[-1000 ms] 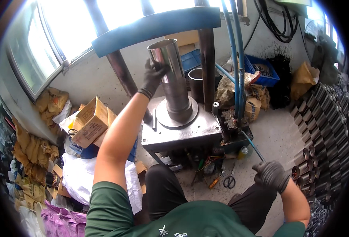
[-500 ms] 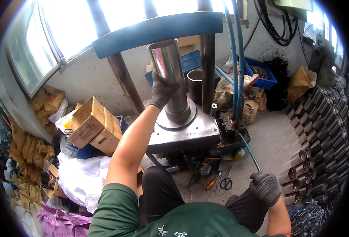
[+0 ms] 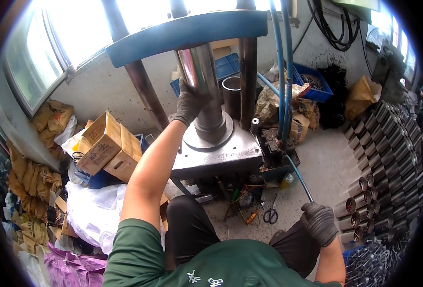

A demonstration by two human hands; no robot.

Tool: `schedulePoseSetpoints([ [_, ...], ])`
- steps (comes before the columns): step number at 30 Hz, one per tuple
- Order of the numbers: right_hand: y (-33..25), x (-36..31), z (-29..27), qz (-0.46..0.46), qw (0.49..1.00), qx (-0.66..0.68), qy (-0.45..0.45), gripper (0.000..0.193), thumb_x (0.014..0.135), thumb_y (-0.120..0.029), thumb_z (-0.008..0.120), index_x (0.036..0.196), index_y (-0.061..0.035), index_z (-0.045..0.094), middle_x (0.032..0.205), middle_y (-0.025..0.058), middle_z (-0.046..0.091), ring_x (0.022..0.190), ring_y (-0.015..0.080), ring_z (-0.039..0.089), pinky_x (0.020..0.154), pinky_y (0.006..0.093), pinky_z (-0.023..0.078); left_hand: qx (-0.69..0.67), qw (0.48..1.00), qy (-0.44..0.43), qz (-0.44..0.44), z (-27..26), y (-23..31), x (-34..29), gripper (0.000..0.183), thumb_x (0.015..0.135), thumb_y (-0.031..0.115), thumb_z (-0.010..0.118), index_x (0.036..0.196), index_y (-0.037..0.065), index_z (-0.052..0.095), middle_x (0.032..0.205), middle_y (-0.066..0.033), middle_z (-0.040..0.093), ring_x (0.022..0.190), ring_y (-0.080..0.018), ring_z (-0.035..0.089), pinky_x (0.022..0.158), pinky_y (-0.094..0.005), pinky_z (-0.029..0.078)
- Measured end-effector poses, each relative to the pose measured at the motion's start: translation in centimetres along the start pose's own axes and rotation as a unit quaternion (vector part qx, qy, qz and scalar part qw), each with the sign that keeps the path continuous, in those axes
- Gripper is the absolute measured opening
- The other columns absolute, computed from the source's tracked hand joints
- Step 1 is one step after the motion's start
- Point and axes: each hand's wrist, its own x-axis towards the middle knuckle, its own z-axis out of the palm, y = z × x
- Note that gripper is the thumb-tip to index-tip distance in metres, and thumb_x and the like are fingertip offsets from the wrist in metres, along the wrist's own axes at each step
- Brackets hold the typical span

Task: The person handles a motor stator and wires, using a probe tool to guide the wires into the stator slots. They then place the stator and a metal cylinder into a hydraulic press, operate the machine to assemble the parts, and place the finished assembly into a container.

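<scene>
Gripping with both gloved hands: our left hand [image 3: 192, 101] is wrapped about the side of a steel tube [image 3: 204, 74], thumb across its near face, and our right hand [image 3: 319, 223] is closed in a fist around the end of a blue lever [image 3: 299, 178]. We note the tube upright over a round steel disc [image 3: 192, 139] on the press table [image 3: 216, 161], between the left post [image 3: 147, 93] and the right post [image 3: 247, 81]. Its upper end passes behind the blue crossbeam [image 3: 192, 34]; from this angle we cannot tell whether the two touch. Behind the tube, to its right, we see a darker cylinder [image 3: 231, 99] standing near the right post. Two blue hoses [image 3: 282, 71] run down beside that post. On the floor below the table lie black-handled scissors [image 3: 270, 216] and, just beside them, an orange-handled tool [image 3: 252, 218]. We record rows of stacked dark tubes [image 3: 383, 162] to the far right; to our left, a cardboard box [image 3: 94, 155] with its top flaps up, a white plastic sack [image 3: 96, 210] just below it, and a purple sack [image 3: 70, 268] nearer us
</scene>
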Motion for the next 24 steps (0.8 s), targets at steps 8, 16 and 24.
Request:
schedulePoseSetpoints([
  [8,0.5,0.0,0.0,-0.019,1.000,0.004,-0.005,0.022,0.080,-0.018,0.067,0.097,-0.0079,0.077,0.085,0.0168,0.071,0.079,0.0367,0.071,0.074,0.0475,0.057,-0.056,0.997,-0.046,-0.023,-0.8,-0.2,-0.3,0.091,0.072,0.006,0.091,0.139,0.011,0.029,0.135,-0.0115,0.051,0.127,-0.0231,0.052,0.108,-0.0361,0.049],
  [16,0.5,0.5,-1.0,-0.043,0.999,0.029,-0.006,0.021,0.079,-0.014,0.068,0.096,-0.0073,0.077,0.091,0.0145,0.072,0.083,0.0360,0.070,0.077,0.0468,0.057,0.019,0.997,-0.042,-0.062,-0.8,-0.2,-0.4,0.083,0.073,0.007,0.092,0.133,0.008,0.035,0.126,-0.0095,0.058,0.118,-0.0204,0.058,0.102,-0.0334,0.053],
  [24,0.1,2.6,-3.2,-0.061,0.998,0.000,0.034,0.017,0.078,-0.012,0.067,0.093,-0.0043,0.069,0.094,0.0184,0.070,0.086,0.0397,0.069,0.079,0.0487,0.056,0.040,0.997,0.011,-0.059,-0.3,0.1,-1.0,0.067,0.073,0.013,0.095,0.121,0.006,0.049,0.110,-0.0060,0.065,0.101,-0.0183,0.063,0.090,-0.0321,0.056],
])
